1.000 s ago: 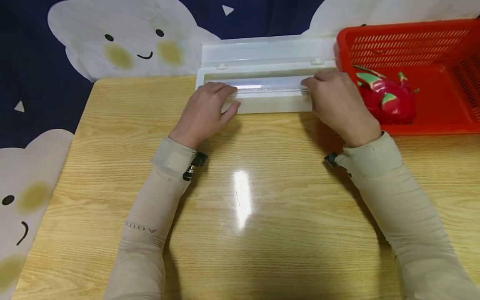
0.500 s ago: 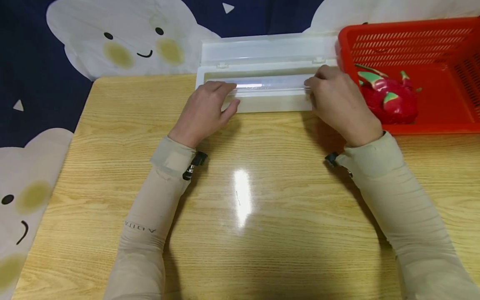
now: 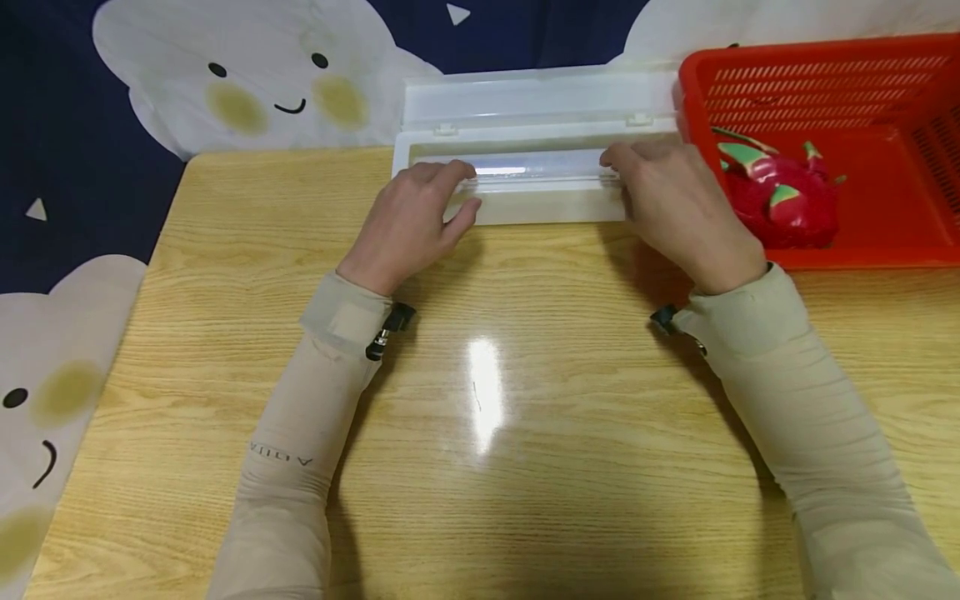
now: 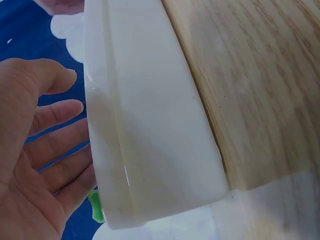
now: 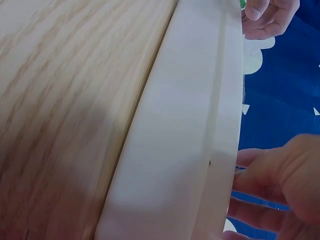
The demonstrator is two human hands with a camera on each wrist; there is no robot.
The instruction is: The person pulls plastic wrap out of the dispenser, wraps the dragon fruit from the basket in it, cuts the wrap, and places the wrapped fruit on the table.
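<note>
A white cling film dispenser [image 3: 551, 207] lies at the far side of the table with its lid raised behind it. Inside it is a shiny clear roll of cling film [image 3: 540, 164]. At the dispenser's left end my left hand [image 3: 416, 221] reaches over the front wall, relaxed fingertips on or just above the roll. My right hand [image 3: 675, 204] bends over the right end, its index finger on or close to the roll. In the right wrist view the thumb [image 5: 262, 180] sits near the index finger, behind the dispenser's edge; whether film lies between them cannot be seen.
A red plastic basket [image 3: 847, 258] stands at the right, close beside the dispenser. It holds a dragon fruit [image 3: 798, 208]. Behind the wooden table [image 3: 540, 467] hangs dark blue cloth [image 3: 540, 33] with white clouds. A green piece [image 4: 96, 206] shows by the dispenser's left end.
My right hand lifts and shifts slightly right, then comes back left with its index finger farther over the roll. My left hand keeps nearly the same place.
</note>
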